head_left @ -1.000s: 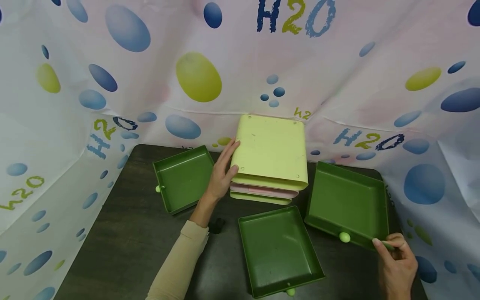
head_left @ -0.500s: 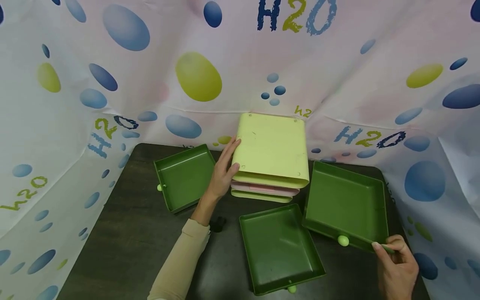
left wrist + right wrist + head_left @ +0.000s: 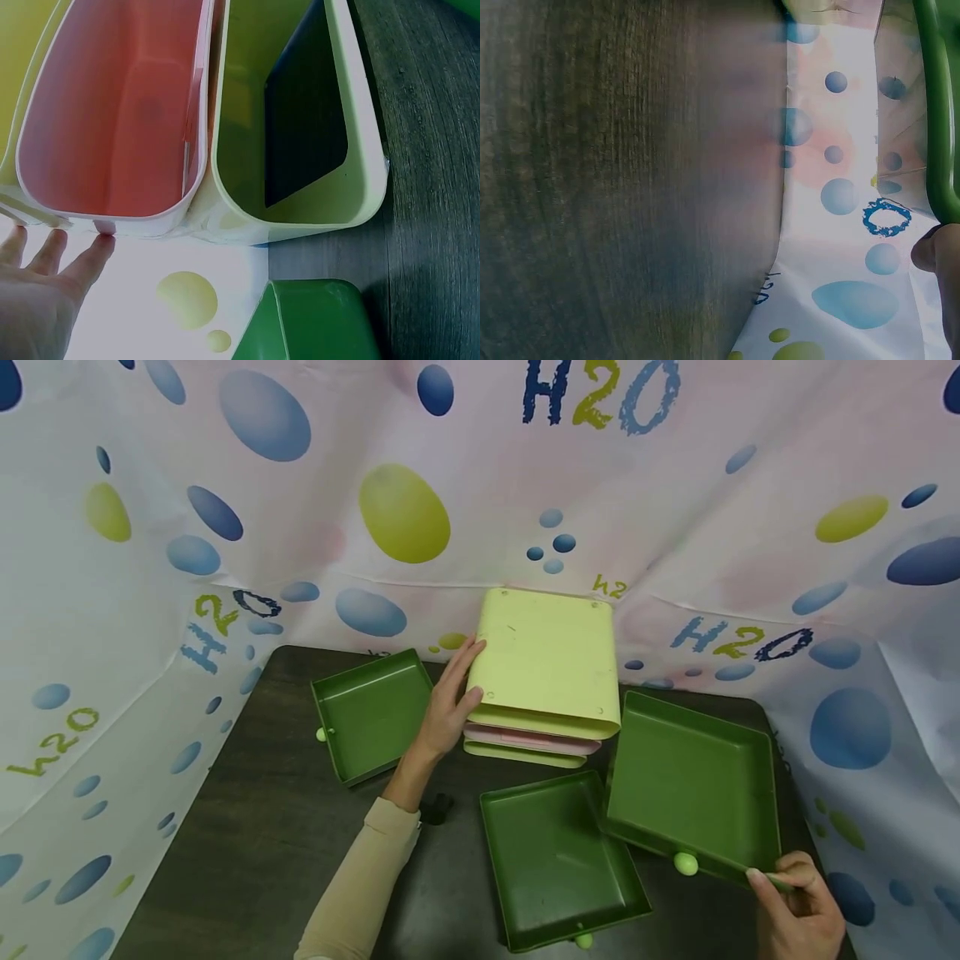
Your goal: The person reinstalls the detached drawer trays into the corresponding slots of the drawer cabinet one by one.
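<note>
The drawer unit (image 3: pixel 547 652) stands at the back middle of the table, a stack of yellow and pink shells. In the left wrist view its pink compartment (image 3: pixel 150 105) and yellow-green compartment (image 3: pixel 300 202) are open at the front. My left hand (image 3: pixel 444 710) lies against the unit's left side, fingers extended along the upper part. At the right, my right hand (image 3: pixel 802 906) pinches the front right corner of a green drawer (image 3: pixel 693 777) with a light green knob (image 3: pixel 686 863). That drawer is raised off the table and overlaps the middle drawer's corner in the head view.
A second green drawer (image 3: pixel 562 860) lies front middle, its knob towards me. To the unit's left sits a smaller green drawer (image 3: pixel 375 714). Printed sheeting (image 3: pixel 300 527) walls in the dark table (image 3: pixel 247 827) at the back and sides. Something small and black (image 3: pixel 437 810) shows beside my left wrist.
My right hand and the drawer it pinches have come slightly nearer to me over the last half second. The left hand keeps its place on the unit.
</note>
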Motion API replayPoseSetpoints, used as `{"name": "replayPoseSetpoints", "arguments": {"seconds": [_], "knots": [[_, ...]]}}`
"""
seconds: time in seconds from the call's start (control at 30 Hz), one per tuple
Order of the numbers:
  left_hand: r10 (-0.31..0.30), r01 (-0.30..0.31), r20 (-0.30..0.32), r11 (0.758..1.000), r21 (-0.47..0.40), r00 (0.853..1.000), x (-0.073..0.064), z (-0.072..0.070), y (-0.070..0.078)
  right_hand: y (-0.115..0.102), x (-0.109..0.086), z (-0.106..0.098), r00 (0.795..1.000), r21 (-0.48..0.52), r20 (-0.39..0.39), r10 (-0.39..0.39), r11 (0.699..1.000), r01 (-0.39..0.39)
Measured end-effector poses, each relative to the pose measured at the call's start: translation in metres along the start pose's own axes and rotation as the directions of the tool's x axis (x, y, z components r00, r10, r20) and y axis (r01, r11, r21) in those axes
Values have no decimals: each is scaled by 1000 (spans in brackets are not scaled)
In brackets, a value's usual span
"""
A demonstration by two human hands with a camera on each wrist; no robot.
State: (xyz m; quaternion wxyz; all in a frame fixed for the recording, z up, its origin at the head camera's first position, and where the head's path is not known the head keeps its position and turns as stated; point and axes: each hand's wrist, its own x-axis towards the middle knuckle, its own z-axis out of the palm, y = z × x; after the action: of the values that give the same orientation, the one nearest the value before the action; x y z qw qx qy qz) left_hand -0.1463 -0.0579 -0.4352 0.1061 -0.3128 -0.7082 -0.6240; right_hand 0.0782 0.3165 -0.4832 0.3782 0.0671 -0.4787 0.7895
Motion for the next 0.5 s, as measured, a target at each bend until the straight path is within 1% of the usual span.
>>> {"name": "replayPoseSetpoints", "arguments": {"seconds": [0.13,0.2,0.27,0.3,0.37,0.4,0.43,0.5], "knots": [[-14,14,3,1000,-8,1000,0,2,0,-5,-4,-5,999,45,45,-6,999,4],[-16,16,8,1000,-14,1000,-1,3,0,-9,-6,-13,992,5,124,-3,1000,2],[-12,12,10,1000,-15,1000,-2,4,0,-13,-8,-21,978,-64,206,-3,998,17],[-7,7,10,1000,-14,1000,-2,4,0,-14,-8,-25,967,-75,255,-5,997,25],[-10,10,6,1000,-12,1000,-2,4,-1,-16,-8,-31,924,-110,383,-21,992,68],[-15,15,3,1000,-9,1000,-2,4,-1,-16,-7,-32,907,-84,421,-30,994,72],[-17,17,1,1000,-5,1000,-2,4,-2,-16,-7,-32,885,-35,464,-34,998,57],[-23,23,-2,1000,-4,1000,-2,2,-2,-15,-4,-32,831,53,554,-42,998,15]]}}
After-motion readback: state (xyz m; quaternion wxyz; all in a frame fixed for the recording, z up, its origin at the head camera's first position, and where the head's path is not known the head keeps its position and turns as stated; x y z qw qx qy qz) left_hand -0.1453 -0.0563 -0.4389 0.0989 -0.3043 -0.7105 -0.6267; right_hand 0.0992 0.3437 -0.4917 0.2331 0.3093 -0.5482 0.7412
